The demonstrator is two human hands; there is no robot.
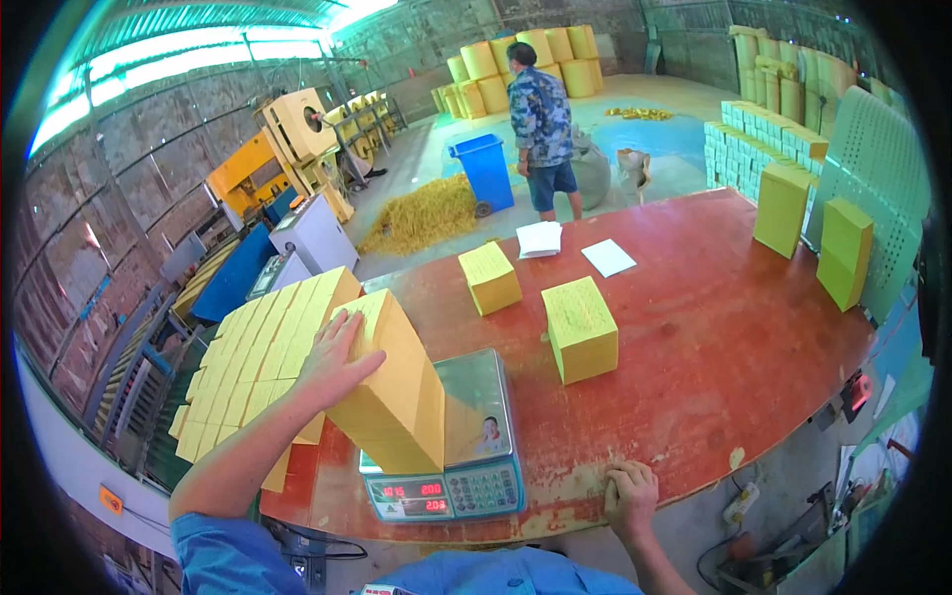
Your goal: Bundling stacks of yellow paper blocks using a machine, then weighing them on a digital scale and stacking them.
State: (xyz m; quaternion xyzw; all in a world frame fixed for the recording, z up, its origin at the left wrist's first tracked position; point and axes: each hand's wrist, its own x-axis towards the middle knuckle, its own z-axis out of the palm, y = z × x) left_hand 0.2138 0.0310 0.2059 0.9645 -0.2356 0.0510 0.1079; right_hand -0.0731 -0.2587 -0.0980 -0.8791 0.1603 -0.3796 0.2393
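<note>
My left hand (335, 369) lies on the upper part of a tall stack of yellow paper (397, 397), fingers stretched and thumb apart. That stack stands on the left part of a digital scale (471, 431), whose red display is lit. At the table's front edge, right of the scale, my right hand (632, 496) rests with its fingers curled in and nothing visible in them. Beyond the scale, two shorter yellow paper stacks (580, 332) (489, 280) sit on the red table (684, 337).
Many yellow stacks (258, 347) crowd the left side. White sheets (608, 258) lie at the table's far side. Two upright yellow blocks (781, 210) (844, 256) stand by a perforated panel (878, 188). Beyond are a person (542, 124), a blue bin (483, 174) and yellow rolls (481, 61).
</note>
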